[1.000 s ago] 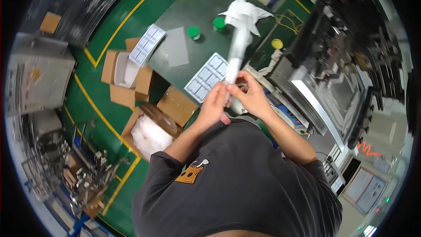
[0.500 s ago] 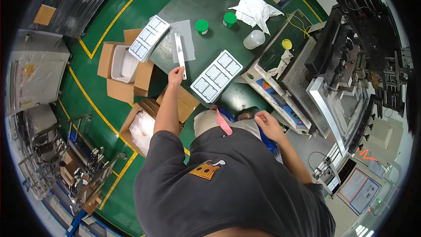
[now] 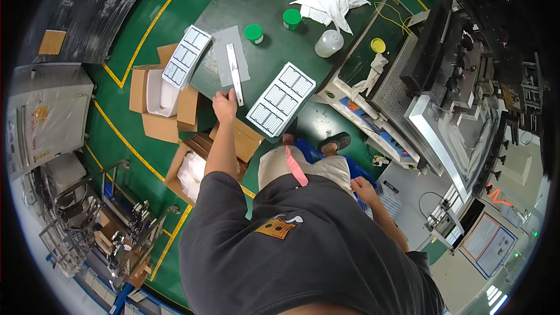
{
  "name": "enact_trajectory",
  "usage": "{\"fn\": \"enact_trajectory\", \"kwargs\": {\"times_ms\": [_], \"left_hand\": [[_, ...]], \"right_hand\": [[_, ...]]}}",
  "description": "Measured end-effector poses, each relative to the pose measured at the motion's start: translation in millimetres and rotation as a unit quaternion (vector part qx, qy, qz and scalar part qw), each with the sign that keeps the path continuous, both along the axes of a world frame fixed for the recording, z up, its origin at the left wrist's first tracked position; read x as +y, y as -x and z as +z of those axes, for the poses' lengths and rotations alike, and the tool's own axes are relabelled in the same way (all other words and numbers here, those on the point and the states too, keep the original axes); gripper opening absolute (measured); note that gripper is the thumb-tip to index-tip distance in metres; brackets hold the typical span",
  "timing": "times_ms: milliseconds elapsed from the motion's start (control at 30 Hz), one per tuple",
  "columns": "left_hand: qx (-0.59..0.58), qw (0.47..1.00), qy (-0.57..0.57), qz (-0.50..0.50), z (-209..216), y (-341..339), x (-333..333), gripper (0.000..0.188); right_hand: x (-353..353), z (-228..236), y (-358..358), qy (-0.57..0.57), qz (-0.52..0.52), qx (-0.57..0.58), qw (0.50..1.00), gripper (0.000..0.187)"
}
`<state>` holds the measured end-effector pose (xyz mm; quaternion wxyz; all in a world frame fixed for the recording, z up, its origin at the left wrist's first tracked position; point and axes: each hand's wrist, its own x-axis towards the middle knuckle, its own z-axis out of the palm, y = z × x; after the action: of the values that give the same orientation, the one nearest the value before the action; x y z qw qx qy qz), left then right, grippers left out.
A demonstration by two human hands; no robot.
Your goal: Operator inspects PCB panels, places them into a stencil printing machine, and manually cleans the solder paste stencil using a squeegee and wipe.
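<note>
My left hand (image 3: 225, 107) is at the near left edge of the dark green table (image 3: 271, 0). Its curled fingers meet the left edge of a long, narrow, whitish flat blade-like strip (image 3: 234, 73). Part of the strip lies over a translucent sheet (image 3: 223, 58). To the right of that hand sits a stack of white panels (image 3: 281, 99) printed with dark grids and dots. My right hand (image 3: 364, 190) hangs beside my right thigh with its fingers curled in, and nothing shows in it.
Two green-lidded jars (image 3: 254, 33), a translucent bottle (image 3: 329, 43) and a white cloth (image 3: 331, 0) stand farther back. Another panel stack (image 3: 186, 56) overhangs the table's left edge near an open carton (image 3: 139, 90). A machine with a metal frame (image 3: 431, 134) stands at right.
The view has shifted, and the table things appear farther left. My right hand has dropped lower, toward my thigh. My left hand stays by the strip's near end.
</note>
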<state>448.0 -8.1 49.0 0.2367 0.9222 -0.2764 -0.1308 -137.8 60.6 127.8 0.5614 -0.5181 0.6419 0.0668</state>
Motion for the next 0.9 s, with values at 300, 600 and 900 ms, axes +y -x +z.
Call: {"fn": "enact_trajectory", "kwargs": {"times_ms": [300,600,900], "left_hand": [[0.094,0.908,0.229,-0.339,140.7,178.0,6.1,0.008],[0.304,0.642,-0.042,-0.702,-109.8,401.4,50.1,0.015],[0.198,0.351,-0.479,-0.780,-324.3,481.4,109.6,0.064]], "right_hand": [[34.3,-38.7,34.3,0.022,0.016,0.028,0.999,0.025],[39.5,-134.3,73.0,0.301,0.097,0.040,0.948,0.015],[116.4,-218.0,105.4,0.450,0.070,0.096,0.885,0.009]]}}
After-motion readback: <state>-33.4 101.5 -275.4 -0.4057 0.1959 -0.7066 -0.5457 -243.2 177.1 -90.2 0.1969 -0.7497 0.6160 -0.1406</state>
